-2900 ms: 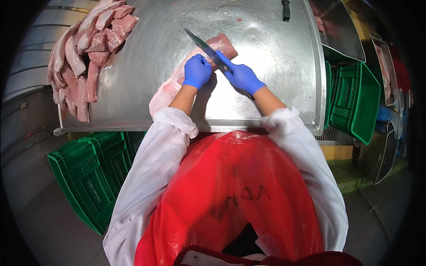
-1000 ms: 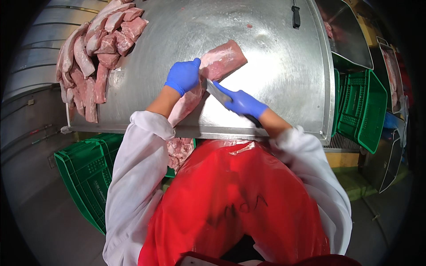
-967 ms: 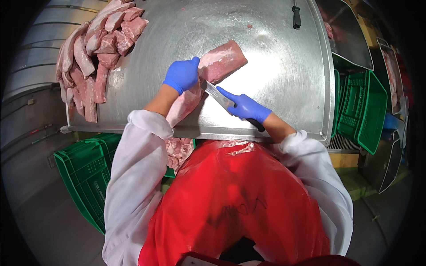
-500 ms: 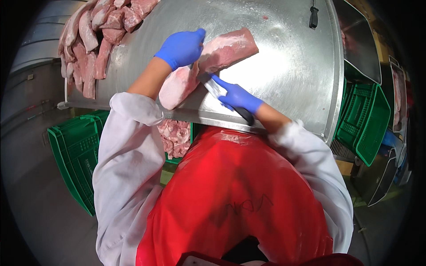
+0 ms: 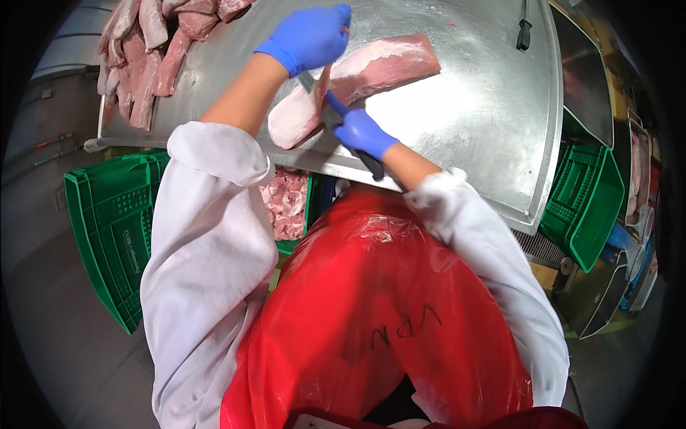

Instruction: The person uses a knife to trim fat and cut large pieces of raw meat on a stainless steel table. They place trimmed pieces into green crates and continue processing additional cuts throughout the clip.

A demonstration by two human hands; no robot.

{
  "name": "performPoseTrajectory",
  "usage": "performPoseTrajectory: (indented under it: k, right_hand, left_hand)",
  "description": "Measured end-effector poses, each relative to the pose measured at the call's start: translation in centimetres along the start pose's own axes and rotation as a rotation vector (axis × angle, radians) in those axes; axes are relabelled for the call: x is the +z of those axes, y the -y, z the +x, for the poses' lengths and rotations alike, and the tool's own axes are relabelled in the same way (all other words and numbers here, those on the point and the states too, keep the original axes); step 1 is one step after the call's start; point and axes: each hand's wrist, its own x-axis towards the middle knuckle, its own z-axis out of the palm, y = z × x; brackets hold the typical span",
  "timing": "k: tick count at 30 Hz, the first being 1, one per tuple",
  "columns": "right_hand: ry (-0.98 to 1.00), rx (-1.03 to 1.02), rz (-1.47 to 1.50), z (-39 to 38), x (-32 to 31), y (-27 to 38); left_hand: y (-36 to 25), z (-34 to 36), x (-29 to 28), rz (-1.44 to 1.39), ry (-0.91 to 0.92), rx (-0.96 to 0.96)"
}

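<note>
A long, pale pink pork loin (image 5: 389,64) with a white fat layer lies slantwise on the metal table (image 5: 464,129). My left hand (image 5: 306,39), blue-gloved, is closed above the loin's near half. A thin strip of meat (image 5: 324,80) rises from the loin toward that hand; the fingertips are mostly hidden. In my right hand (image 5: 363,134), also gloved in blue, is a knife (image 5: 371,164) with a black handle. Its blade reaches across the loin behind the raised strip, the tip showing just below my left wrist.
Several cut meat pieces (image 5: 143,57) are piled at the table's far left. Below the front edge stands a green crate of meat trimmings (image 5: 286,204). Other green crates stand left (image 5: 114,236) and right (image 5: 586,200). A black-handled tool (image 5: 524,34) lies at the far right.
My left hand has lifted up and to the right, drawing the strip higher. The knife blade has moved up and left, past the strip. The whole view has shifted slightly.
</note>
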Motion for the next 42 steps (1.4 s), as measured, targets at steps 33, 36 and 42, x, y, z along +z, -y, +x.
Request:
performPoseTrajectory:
  k: [33,36,42]
  right_hand:
    - [-0.056,0.05,0.197,-0.9,9.9,11.3]
    - [-0.004,-0.541,-0.043,-4.8,11.1,7.2]
    - [0.215,-0.268,0.131,-1.4,11.5,11.9]
  left_hand:
    - [7.4,-18.2,-17.6,-0.037,-0.621,0.01]
    - [13.6,-24.9,-20.9,-0.328,-0.749,-0.132]
    - [18.0,-40.9,-23.9,-0.575,-1.011,-0.311]
